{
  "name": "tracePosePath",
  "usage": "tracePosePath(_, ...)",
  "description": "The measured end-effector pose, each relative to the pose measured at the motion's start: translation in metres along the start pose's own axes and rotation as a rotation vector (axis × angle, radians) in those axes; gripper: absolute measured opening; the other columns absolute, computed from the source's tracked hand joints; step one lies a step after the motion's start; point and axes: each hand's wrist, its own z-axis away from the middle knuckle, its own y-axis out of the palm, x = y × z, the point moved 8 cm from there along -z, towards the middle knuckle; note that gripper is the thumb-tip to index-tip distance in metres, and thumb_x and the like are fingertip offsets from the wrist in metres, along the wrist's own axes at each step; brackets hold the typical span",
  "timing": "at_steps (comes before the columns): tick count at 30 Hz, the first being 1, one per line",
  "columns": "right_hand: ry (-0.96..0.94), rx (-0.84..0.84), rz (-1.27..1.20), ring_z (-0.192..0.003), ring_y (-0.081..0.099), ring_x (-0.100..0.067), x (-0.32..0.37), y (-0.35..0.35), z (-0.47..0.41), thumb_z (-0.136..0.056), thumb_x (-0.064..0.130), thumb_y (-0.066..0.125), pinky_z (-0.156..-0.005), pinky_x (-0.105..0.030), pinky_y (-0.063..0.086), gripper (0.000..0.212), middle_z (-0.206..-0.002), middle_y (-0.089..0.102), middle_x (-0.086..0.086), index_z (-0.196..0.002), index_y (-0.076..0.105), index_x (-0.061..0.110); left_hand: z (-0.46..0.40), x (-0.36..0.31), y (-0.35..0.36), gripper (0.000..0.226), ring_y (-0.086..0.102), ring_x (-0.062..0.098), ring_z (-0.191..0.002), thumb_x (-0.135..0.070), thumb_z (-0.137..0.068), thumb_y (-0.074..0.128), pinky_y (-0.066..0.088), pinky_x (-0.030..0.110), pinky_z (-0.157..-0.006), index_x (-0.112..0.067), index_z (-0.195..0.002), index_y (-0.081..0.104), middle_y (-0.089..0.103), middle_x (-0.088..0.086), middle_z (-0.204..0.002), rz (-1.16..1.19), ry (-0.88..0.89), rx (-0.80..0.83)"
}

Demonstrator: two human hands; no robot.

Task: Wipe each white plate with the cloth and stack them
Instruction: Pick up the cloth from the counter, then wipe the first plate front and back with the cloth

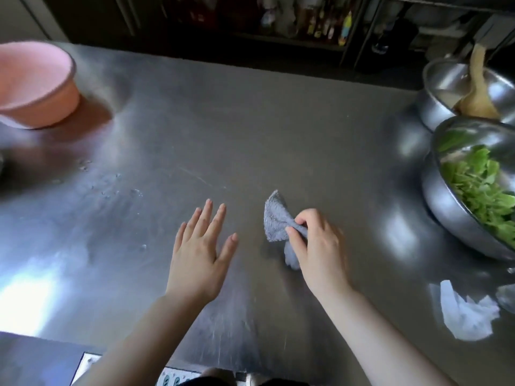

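Note:
A grey-blue cloth is bunched in my right hand, which pinches it between thumb and fingers just above the steel counter. My left hand hovers to the left of the cloth with its fingers straight and spread, holding nothing. No white plate shows anywhere in the view.
A pink plastic basin stands at the far left. On the right sit a steel bowl of green leaves and another steel bowl with a wooden spoon. A crumpled white paper lies at the near right. Water drops dot the counter's left part.

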Motion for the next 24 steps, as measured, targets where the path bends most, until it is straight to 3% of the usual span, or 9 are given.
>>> tracePosePath(5,-0.122,0.031,-0.243,-0.077,0.061,-0.023,0.076,0.006,-0.020,-0.082,0.017,0.071,-0.066,-0.036,0.050,0.018,-0.087,0.065,0.005,-0.095,0.059,0.018,0.018,0.035,-0.063,0.061,0.004,0.010,-0.151,-0.058,-0.096,0.030,0.004,0.032,-0.122,-0.037,-0.154,0.023,0.009,-0.013,-0.162,-0.035,-0.118,-0.127)
tracePosePath(11,-0.289,0.119,-0.285,-0.078,0.063,-0.017,0.185,0.035,-0.035,-0.075,0.015,0.077,-0.068,-0.033,0.050,0.024,-0.090,0.066,0.012,-0.095,0.064,0.021,0.055,0.110,-0.141,0.065,0.002,0.006,-0.150,-0.063,-0.091,0.022,0.002,0.029,-0.121,-0.041,-0.152,0.021,0.008,-0.018,-0.161,-0.003,-0.273,-0.302)
tracePosePath(15,-0.316,0.132,-0.307,-0.075,0.062,-0.012,0.248,0.063,-0.032,-0.074,0.020,0.077,-0.062,-0.030,0.049,0.024,-0.088,0.063,0.016,-0.092,0.063,0.028,0.071,0.168,-0.183,0.069,0.000,0.004,-0.150,-0.066,-0.088,0.016,-0.002,0.024,-0.120,-0.043,-0.152,0.017,0.004,-0.020,-0.161,-0.024,-0.323,-0.344)
tracePosePath(17,-0.308,0.116,-0.298,-0.072,0.058,-0.006,0.275,0.076,-0.031,-0.073,0.023,0.078,-0.060,-0.023,0.043,0.026,-0.086,0.062,0.019,-0.090,0.061,0.033,0.071,0.198,-0.206,0.065,-0.001,0.003,-0.149,-0.064,-0.091,0.019,-0.004,0.024,-0.119,-0.043,-0.152,0.016,0.004,-0.020,-0.161,-0.019,-0.324,-0.351)
tracePosePath(20,-0.229,0.126,-0.320,-0.073,0.057,-0.006,0.309,0.101,-0.029,-0.072,0.024,0.078,-0.059,-0.024,0.042,0.029,-0.085,0.060,0.023,-0.090,0.059,0.035,0.064,0.244,-0.239,0.060,0.002,0.004,-0.149,-0.060,-0.096,0.027,-0.003,0.022,-0.118,-0.042,-0.153,0.018,0.004,-0.019,-0.161,-0.025,-0.313,-0.347)
tracePosePath(24,-0.203,0.086,-0.324,-0.069,0.061,-0.011,0.357,0.124,-0.034,-0.067,0.017,0.084,-0.062,-0.025,0.041,0.035,-0.083,0.061,0.022,-0.090,0.063,0.033,0.048,0.302,-0.289,0.056,0.024,0.014,-0.145,-0.050,-0.097,0.043,0.016,0.028,-0.117,-0.036,-0.150,0.034,0.022,-0.013,-0.160,-0.037,-0.312,-0.401)
